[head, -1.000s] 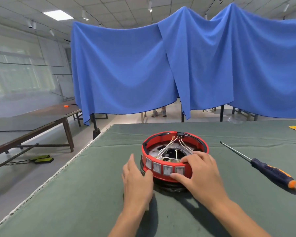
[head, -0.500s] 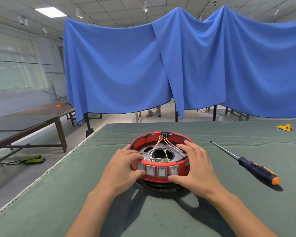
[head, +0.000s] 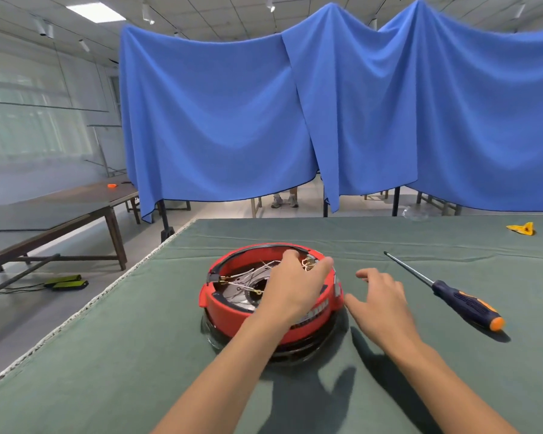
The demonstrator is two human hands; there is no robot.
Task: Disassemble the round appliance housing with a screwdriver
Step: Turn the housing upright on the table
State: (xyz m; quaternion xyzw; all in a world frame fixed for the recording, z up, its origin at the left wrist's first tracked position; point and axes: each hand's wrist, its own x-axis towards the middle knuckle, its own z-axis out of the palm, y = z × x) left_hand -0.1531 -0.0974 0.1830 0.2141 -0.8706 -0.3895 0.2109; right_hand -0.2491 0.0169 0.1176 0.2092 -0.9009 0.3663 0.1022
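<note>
On the green-covered surface [head: 138, 355], near its front middle: the round appliance housing [head: 232, 311] is set, its open side up, a red ring over a dark base, with loose wires [head: 248, 274] seen inside.
Left grip: the left hand [head: 292, 286] is laid over the top of the housing from the near side, fingers curled over the far-right rim among the wires; whether a wire is pinched cannot be told.
Right grip: the right hand [head: 380, 302] is held relaxed and spread, nothing in it, just beside the housing's right wall, thumb close to the red ring; contact cannot be confirmed.
Screwdriver: the screwdriver [head: 445, 292] is left lying flat to the right of the right hand, untouched.
Long axis: the shaft is pointed away and to the left, the orange-capped handle is turned toward the near right.
Nearer hand: the right hand is judged nearer to the tool; the handle lies rightward and slightly nearer the person than the fingertips.
Coming move, as judged: a short sideways reach by the right hand to the handle is called for, while the housing is steadied by the left.
Edges: the surface's left edge is well apart from the housing.
Open room: bare cloth is seen between right hand and tool; a small yellow object [head: 521, 229] is far off at the back right.
</note>
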